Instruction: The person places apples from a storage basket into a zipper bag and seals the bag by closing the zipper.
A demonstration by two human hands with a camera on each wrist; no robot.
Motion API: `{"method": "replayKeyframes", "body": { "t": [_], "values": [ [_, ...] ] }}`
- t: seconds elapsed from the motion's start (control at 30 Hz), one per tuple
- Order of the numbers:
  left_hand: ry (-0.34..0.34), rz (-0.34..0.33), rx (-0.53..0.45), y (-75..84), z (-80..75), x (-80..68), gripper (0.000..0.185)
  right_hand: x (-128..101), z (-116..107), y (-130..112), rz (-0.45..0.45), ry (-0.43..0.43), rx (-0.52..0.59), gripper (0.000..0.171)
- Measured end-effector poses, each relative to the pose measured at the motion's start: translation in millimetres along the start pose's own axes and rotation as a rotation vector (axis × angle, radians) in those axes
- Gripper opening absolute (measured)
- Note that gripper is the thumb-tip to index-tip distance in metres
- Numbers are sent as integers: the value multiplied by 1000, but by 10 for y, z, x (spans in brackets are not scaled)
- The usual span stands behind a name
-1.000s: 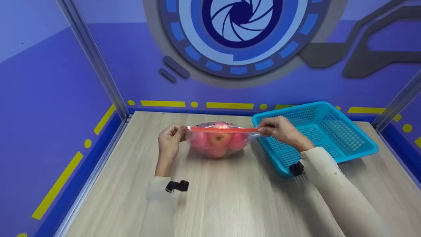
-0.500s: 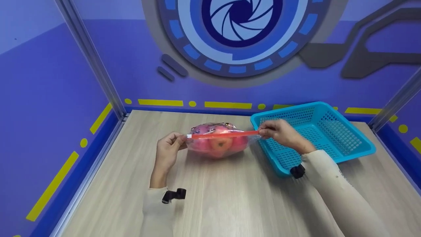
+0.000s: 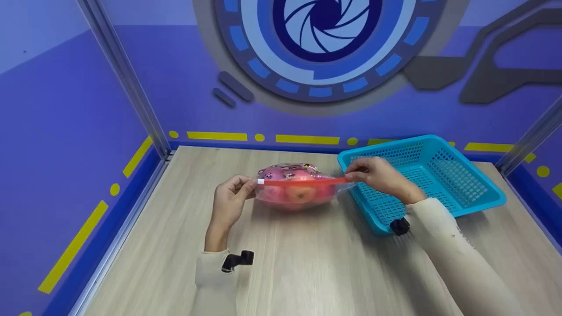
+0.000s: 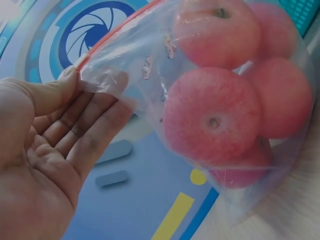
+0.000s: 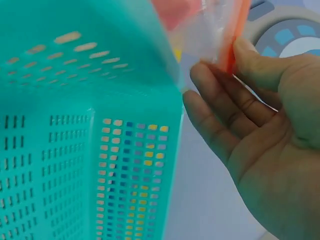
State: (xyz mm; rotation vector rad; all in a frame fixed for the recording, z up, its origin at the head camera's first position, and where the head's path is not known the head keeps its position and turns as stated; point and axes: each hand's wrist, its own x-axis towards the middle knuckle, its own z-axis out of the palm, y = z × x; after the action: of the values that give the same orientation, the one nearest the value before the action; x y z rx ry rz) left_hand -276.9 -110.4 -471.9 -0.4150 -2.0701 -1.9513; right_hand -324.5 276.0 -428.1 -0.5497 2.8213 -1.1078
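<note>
pinching each end of the bag of apples (image 3: 295, 193): left hand (image 3: 229, 202), right hand (image 3: 376, 174) beside the basket (image 3: 456, 184) rim; bare table (image 3: 307, 263) in front.

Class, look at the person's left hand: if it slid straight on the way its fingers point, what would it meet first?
Probably the bag of apples, whose end the left hand already pinches; depth is hard to judge.

Apples (image 3: 300, 193) sit in a bag (image 3: 298, 192) at table (image 3: 307, 263) centre, btwn left hand (image 3: 230, 202) & right hand (image 3: 377, 175); basket (image 3: 439, 184) just right of bag.
</note>
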Motion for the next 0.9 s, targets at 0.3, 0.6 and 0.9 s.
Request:
{"method": "replayKeyframes", "body": {
  "t": [0.3,0.6,0.9],
  "values": [
    [14,-5,14,25,18,-7,14,132,249,-590,-223,104,22,27],
    [24,-1,19,29,2,-23,12,404,672,-1064,-355,-38,127,29],
    [-3,33,1,39,16,-11,12,495,966,-1205,-398,-64,259,23]
  ]
}}
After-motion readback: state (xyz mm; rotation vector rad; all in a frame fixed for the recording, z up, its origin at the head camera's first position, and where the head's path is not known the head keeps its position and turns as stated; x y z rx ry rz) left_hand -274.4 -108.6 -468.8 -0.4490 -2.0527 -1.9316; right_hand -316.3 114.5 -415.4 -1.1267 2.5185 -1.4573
